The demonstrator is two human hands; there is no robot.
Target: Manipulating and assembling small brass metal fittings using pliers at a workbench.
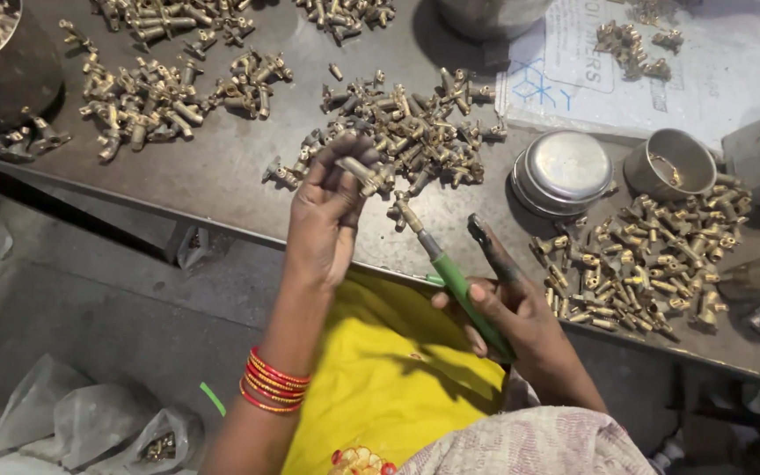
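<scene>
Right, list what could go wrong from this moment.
The green-handled tool in the right hand carries a brass fitting on its tip; it could drop off. The tip sits close to the left hand, which pinches another small fitting, so a slip might jab fingers. The heap lies near the table edge; pieces could roll off.

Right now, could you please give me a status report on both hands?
Left hand grips a brass fitting. Right hand holds green-handled tool. Loose fittings pile behind.
</scene>
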